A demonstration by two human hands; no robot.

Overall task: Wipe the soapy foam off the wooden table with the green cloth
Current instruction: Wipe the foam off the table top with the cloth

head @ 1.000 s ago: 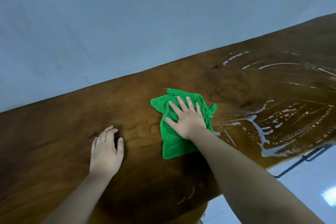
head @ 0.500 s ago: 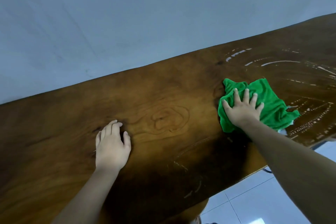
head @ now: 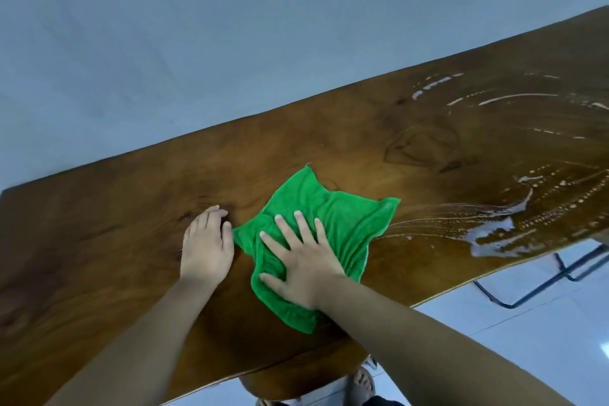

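Note:
A green cloth (head: 333, 227) lies spread on the dark wooden table (head: 99, 241), near its middle. My right hand (head: 300, 260) presses flat on the cloth's near half with fingers spread. My left hand (head: 206, 244) rests flat on the bare wood just left of the cloth, its thumb touching the cloth's edge. White soapy foam (head: 494, 231) streaks and pools on the table's right part, with thinner arcs of foam (head: 494, 99) farther back.
A pale wall (head: 230, 26) rises behind the table's far edge. Below the near edge are light floor tiles (head: 527, 323), a black metal table frame (head: 560, 277), a round wooden seat (head: 296, 382) and my foot (head: 362, 382).
My right hand swept the cloth out to the right over the foam, then back left to the table's middle. It now lies beside my left hand, which stayed flat on the wood.

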